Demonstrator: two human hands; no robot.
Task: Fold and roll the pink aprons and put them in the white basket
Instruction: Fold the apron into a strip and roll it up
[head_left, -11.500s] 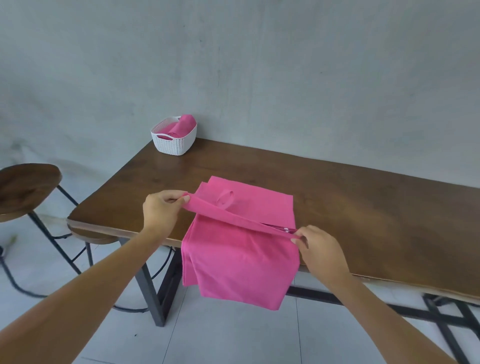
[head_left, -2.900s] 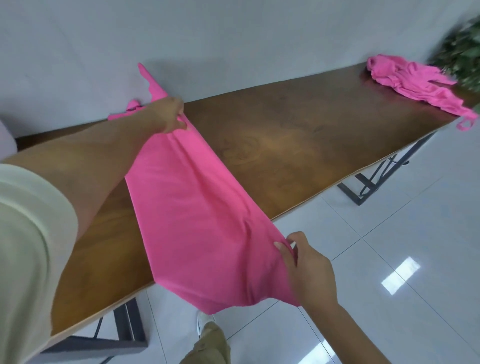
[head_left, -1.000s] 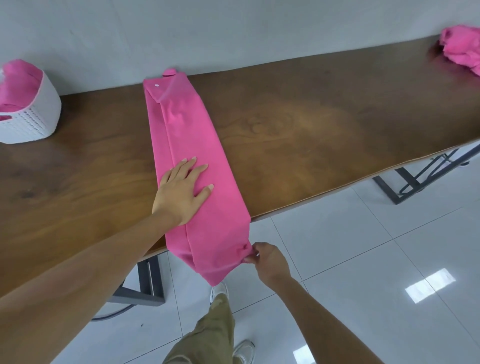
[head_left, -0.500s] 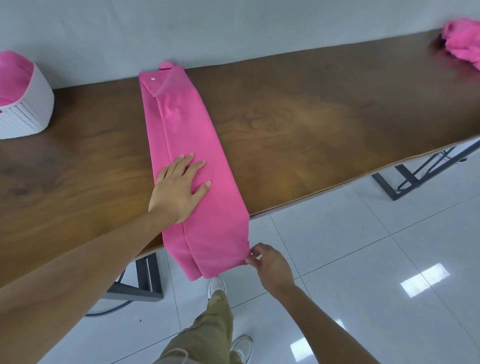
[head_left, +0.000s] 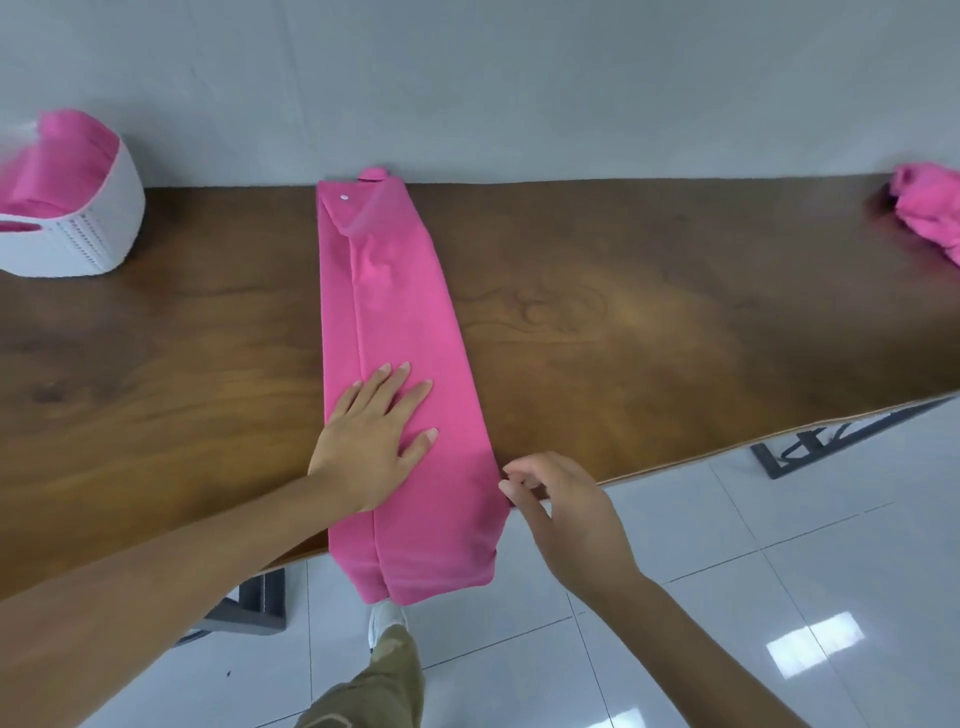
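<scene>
A pink apron (head_left: 400, 312), folded into a long narrow strip, lies across the brown table (head_left: 623, 322) from the wall to the near edge, and its near end hangs over that edge. My left hand (head_left: 371, 431) presses flat on the strip near the table edge, fingers straight and spread. My right hand (head_left: 561, 514) is at the strip's right edge by the table edge, its fingers loosely curled and its fingertips just at the fabric, with no cloth visibly pinched. The white basket (head_left: 83, 228) stands at the far left with rolled pink aprons (head_left: 57, 166) inside.
A crumpled pile of pink aprons (head_left: 930, 208) lies at the far right of the table against the grey wall. Black metal table legs (head_left: 831, 441) stand on the white tiled floor. My trouser leg and shoe (head_left: 384, 649) are below the hanging end.
My right hand has let go of the strip's hanging lower right corner and moved up to its right edge at the table edge. My left hand stays pressed flat.
</scene>
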